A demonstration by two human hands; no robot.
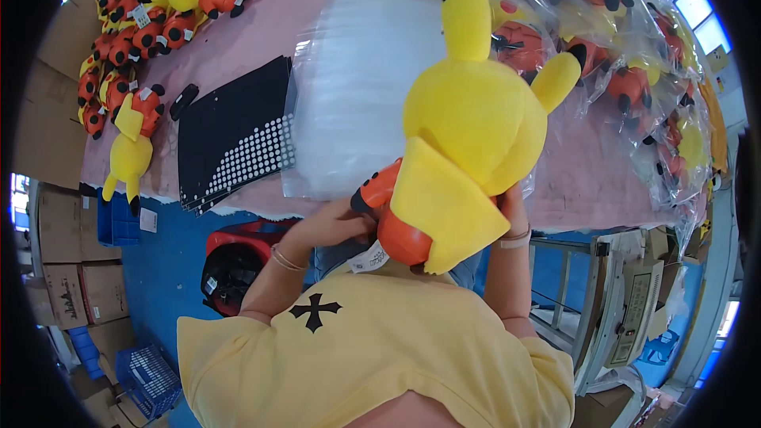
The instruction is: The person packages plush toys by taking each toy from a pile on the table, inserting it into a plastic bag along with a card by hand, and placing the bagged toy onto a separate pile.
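Observation:
A yellow and red plush toy (476,127) with black-tipped ears is held up in front of my chest, its back and a yellow cape-like flap toward me. My left hand (337,224) is at the toy's red lower body, its fingers partly hidden behind it; a white tag (369,257) hangs there. On the other side, my right hand (514,210) grips the toy under its head, most fingers out of sight. Just beyond the toy lies a stack of clear plastic bags (357,87) on the pink-covered table.
Black sheets with white dots (238,135) lie left of the bags, near a small black object (184,101). More plush toys (131,147) are heaped at the left. Bagged toys (626,71) pile up on the right. A metal frame machine (634,313) stands below the table's right side.

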